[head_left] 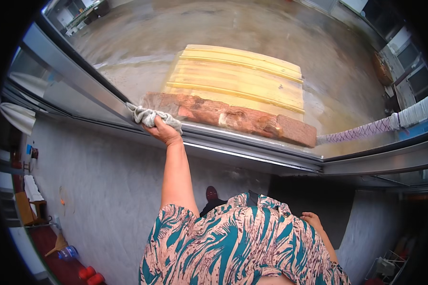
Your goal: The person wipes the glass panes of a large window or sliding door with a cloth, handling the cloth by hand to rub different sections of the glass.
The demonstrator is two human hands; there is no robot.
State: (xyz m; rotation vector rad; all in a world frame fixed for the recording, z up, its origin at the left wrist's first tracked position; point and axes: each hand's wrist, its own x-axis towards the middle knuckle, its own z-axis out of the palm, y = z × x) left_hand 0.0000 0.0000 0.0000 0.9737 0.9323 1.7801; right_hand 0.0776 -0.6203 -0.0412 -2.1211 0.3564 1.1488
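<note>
My left arm reaches forward, and my left hand (165, 133) is closed on a crumpled grey-white cloth (150, 115). The cloth presses against the lower part of a metal window frame (81, 66), close to where it meets the sill track (252, 152). Down at my right side, beside my patterned shirt, hangs my right hand (312, 219). Its fingers are small in view and partly bent, with no object visible in them.
Just beyond the track lies a row of worn red bricks (233, 118). Behind it is a yellow ribbed panel (238, 76) on wet-looking ground. A wrapped white-and-purple pole (366, 130) stands at the right. A broom (58, 244) and red dumbbells (91, 275) are at lower left.
</note>
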